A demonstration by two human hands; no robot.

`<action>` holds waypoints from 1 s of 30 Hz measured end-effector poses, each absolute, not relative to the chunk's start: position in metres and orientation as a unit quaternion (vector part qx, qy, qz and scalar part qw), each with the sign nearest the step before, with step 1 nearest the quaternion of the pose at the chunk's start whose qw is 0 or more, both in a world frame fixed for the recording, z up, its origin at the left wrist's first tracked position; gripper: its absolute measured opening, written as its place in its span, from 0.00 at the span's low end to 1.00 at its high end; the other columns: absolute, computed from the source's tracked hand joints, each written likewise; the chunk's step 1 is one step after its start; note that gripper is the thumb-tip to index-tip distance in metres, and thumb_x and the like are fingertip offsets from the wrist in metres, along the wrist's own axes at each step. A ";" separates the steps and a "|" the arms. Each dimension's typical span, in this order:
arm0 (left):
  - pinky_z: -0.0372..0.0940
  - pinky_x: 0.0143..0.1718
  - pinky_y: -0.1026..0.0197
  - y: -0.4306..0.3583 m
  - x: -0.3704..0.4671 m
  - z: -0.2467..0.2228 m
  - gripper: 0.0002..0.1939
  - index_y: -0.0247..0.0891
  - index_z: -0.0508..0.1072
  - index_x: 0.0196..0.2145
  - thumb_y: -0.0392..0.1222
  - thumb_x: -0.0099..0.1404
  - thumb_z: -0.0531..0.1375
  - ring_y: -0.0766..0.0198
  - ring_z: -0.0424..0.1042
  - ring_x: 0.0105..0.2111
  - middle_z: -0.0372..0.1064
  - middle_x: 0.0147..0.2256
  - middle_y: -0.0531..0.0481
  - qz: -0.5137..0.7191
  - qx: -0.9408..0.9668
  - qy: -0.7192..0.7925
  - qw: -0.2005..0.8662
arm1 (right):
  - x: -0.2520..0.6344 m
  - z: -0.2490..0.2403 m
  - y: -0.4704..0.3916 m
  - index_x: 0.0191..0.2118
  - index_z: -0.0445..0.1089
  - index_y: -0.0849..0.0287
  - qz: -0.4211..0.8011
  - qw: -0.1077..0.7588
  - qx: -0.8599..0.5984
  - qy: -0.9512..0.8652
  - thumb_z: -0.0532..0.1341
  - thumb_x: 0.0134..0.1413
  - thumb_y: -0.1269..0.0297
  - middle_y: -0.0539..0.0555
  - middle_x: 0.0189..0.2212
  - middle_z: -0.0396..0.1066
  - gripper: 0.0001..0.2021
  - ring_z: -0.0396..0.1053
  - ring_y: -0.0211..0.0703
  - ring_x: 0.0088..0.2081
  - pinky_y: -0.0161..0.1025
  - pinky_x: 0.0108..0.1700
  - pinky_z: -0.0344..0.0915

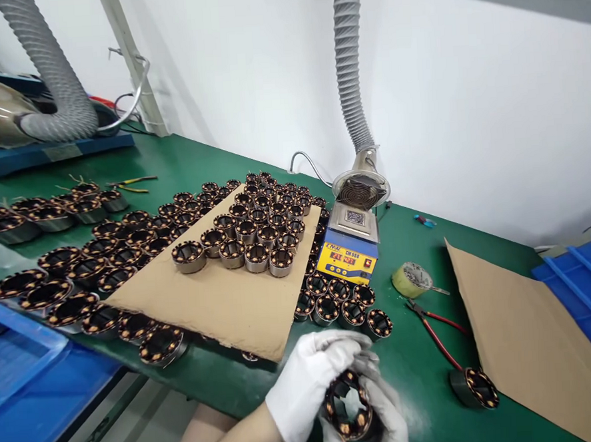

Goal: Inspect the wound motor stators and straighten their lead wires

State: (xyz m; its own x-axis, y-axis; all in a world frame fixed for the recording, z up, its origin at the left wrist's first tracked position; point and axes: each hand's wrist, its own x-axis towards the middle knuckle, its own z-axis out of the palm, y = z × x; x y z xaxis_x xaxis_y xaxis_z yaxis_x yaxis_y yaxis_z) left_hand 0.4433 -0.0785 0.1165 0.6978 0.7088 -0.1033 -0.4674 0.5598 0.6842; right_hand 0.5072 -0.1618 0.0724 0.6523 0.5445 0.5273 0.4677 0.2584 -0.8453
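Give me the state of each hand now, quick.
Left hand: grip closed on the wound stator.
Right hand: cupped under the same wound stator, fingers closed on it.

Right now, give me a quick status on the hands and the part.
Left hand and right hand, both gloved, grip one wound stator. Held above green bench edge. Red-handled pliers and a lone stator lie just right.

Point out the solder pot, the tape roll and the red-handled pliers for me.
Solder pot (347,261): head view, on its yellow front panel.
Tape roll (408,281): head view, on its yellowish side.
Pliers (440,342): head view, on a red handle.
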 end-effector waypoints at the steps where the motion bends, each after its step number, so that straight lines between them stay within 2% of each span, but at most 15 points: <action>1: 0.66 0.34 0.67 -0.078 0.445 0.117 0.17 0.27 0.73 0.35 0.46 0.56 0.66 0.63 0.72 0.30 0.71 0.30 0.41 0.371 0.277 0.195 0.865 | 0.508 0.071 -0.160 0.45 0.66 0.49 0.028 0.671 -0.610 -0.421 0.69 0.34 0.75 0.56 0.44 0.65 0.28 0.64 0.50 0.47 0.44 0.47 0.61; 3: 0.66 0.32 0.68 -0.074 0.444 0.118 0.16 0.28 0.74 0.34 0.45 0.55 0.67 0.63 0.72 0.29 0.70 0.29 0.44 0.442 0.200 0.181 0.856 | 0.513 0.069 -0.158 0.45 0.65 0.51 0.026 0.667 -0.621 -0.410 0.69 0.33 0.74 0.57 0.44 0.64 0.28 0.64 0.49 0.45 0.43 0.45 0.63; 5: 0.65 0.38 0.68 -0.067 0.438 0.119 0.16 0.30 0.73 0.37 0.44 0.55 0.67 0.62 0.72 0.35 0.71 0.34 0.44 0.465 0.200 0.195 0.840 | 0.519 0.069 -0.159 0.47 0.64 0.54 -0.004 0.675 -0.612 -0.412 0.70 0.33 0.73 0.57 0.43 0.64 0.29 0.65 0.47 0.43 0.42 0.43 0.64; 7: 0.64 0.43 0.67 -0.062 0.433 0.122 0.20 0.30 0.72 0.42 0.39 0.52 0.68 0.60 0.70 0.42 0.70 0.39 0.42 0.397 0.284 0.229 0.842 | 0.524 0.069 -0.160 0.49 0.62 0.58 -0.037 0.678 -0.588 -0.440 0.69 0.36 0.74 0.58 0.44 0.64 0.30 0.65 0.46 0.43 0.42 0.43 0.65; 8: 0.64 0.42 0.66 -0.062 0.432 0.124 0.22 0.28 0.71 0.43 0.37 0.50 0.68 0.60 0.69 0.42 0.70 0.40 0.42 0.344 0.336 0.259 0.838 | 0.525 0.070 -0.161 0.49 0.61 0.60 -0.043 0.674 -0.580 -0.455 0.68 0.37 0.75 0.59 0.44 0.64 0.29 0.65 0.46 0.44 0.41 0.44 0.65; 10: 0.64 0.37 0.66 -0.063 0.434 0.127 0.19 0.26 0.73 0.38 0.35 0.46 0.67 0.61 0.70 0.36 0.71 0.36 0.43 0.277 0.396 0.309 0.819 | 0.525 0.070 -0.162 0.49 0.61 0.62 -0.041 0.661 -0.581 -0.473 0.67 0.39 0.77 0.60 0.45 0.63 0.28 0.64 0.45 0.45 0.39 0.44 0.66; 13: 0.62 0.31 0.67 -0.068 0.443 0.129 0.12 0.27 0.73 0.26 0.36 0.42 0.66 0.64 0.67 0.29 0.70 0.27 0.47 0.290 0.386 0.355 0.800 | 0.523 0.069 -0.163 0.48 0.62 0.63 -0.032 0.641 -0.597 -0.482 0.67 0.39 0.77 0.60 0.45 0.62 0.26 0.64 0.43 0.46 0.35 0.44 0.66; 18: 0.60 0.28 0.66 -0.071 0.446 0.129 0.11 0.28 0.70 0.23 0.36 0.38 0.64 0.65 0.65 0.25 0.67 0.23 0.48 0.293 0.367 0.391 0.792 | 0.522 0.064 -0.165 0.50 0.61 0.63 -0.020 0.623 -0.602 -0.499 0.66 0.42 0.73 0.60 0.45 0.63 0.26 0.64 0.45 0.46 0.38 0.45 0.65; 20: 0.62 0.31 0.65 -0.070 0.441 0.128 0.13 0.27 0.71 0.25 0.39 0.41 0.65 0.63 0.67 0.28 0.69 0.26 0.46 0.322 0.373 0.395 0.775 | 0.521 0.063 -0.165 0.50 0.61 0.63 -0.019 0.626 -0.608 -0.488 0.67 0.41 0.73 0.60 0.45 0.63 0.27 0.64 0.45 0.46 0.37 0.45 0.65; 23: 0.63 0.42 0.64 -0.068 0.437 0.129 0.22 0.26 0.71 0.36 0.43 0.44 0.66 0.58 0.70 0.38 0.71 0.37 0.41 0.389 0.346 0.393 0.758 | 0.519 0.062 -0.164 0.50 0.61 0.63 -0.013 0.636 -0.610 -0.472 0.67 0.41 0.73 0.60 0.44 0.63 0.27 0.64 0.44 0.45 0.36 0.45 0.64; 25: 0.64 0.42 0.63 -0.069 0.439 0.130 0.24 0.27 0.71 0.39 0.43 0.44 0.66 0.57 0.70 0.40 0.71 0.38 0.41 0.354 0.367 0.383 0.770 | 0.519 0.062 -0.163 0.50 0.60 0.64 -0.018 0.633 -0.603 -0.485 0.67 0.41 0.73 0.60 0.45 0.63 0.27 0.64 0.43 0.46 0.35 0.46 0.64; 28: 0.63 0.33 0.65 -0.068 0.445 0.130 0.12 0.28 0.74 0.29 0.39 0.46 0.63 0.59 0.69 0.32 0.71 0.29 0.46 0.281 0.426 0.358 0.782 | 0.519 0.063 -0.161 0.50 0.60 0.63 -0.018 0.627 -0.598 -0.498 0.66 0.42 0.74 0.60 0.46 0.61 0.27 0.62 0.43 0.48 0.34 0.47 0.63; 30: 0.62 0.30 0.67 -0.063 0.447 0.130 0.09 0.28 0.74 0.25 0.38 0.48 0.61 0.63 0.68 0.28 0.69 0.25 0.47 0.299 0.422 0.339 0.786 | 0.520 0.063 -0.161 0.50 0.60 0.62 -0.005 0.631 -0.600 -0.491 0.66 0.42 0.73 0.60 0.46 0.61 0.27 0.63 0.43 0.47 0.34 0.46 0.64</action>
